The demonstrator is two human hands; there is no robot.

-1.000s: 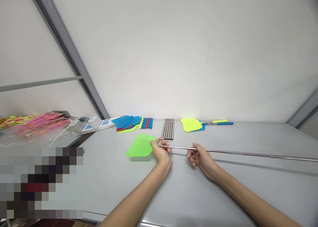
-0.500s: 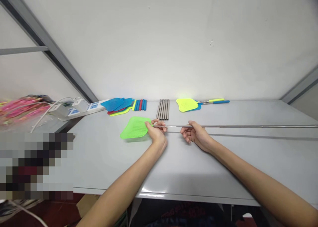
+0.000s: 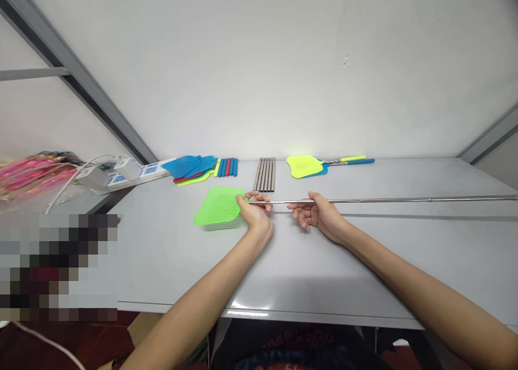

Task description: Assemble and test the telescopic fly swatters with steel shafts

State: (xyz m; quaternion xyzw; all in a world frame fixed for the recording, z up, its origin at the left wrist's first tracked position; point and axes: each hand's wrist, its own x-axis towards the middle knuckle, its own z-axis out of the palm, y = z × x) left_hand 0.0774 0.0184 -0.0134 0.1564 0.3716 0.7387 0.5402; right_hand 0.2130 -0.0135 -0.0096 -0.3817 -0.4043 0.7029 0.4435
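My left hand point(image 3: 257, 211) grips a fly swatter by the neck of its bright green perforated head point(image 3: 220, 205). From there a long, thin telescopic metal rod point(image 3: 384, 200) runs right, past the picture's edge. My right hand point(image 3: 318, 213) holds this rod between thumb and fingers, a short way right of my left hand. Behind my hands lies a row of several short metal tubes point(image 3: 265, 175). Farther right rest finished-looking swatters with a yellow head point(image 3: 303, 166) and a blue one, their handles point(image 3: 360, 161) pointing right.
At the back left lie stacked blue, red and yellow swatter heads point(image 3: 188, 168) beside several coloured handle grips point(image 3: 227, 167). A white power strip point(image 3: 149, 170) with plugged-in adapters and cables sits on the left. Pink bagged items point(image 3: 34, 176) are beyond it. A wall borders the grey table point(image 3: 162, 267).
My right hand's fingers have loosened and extended slightly leftward along the rod. The view has shifted a little; the swatter stays in both hands.
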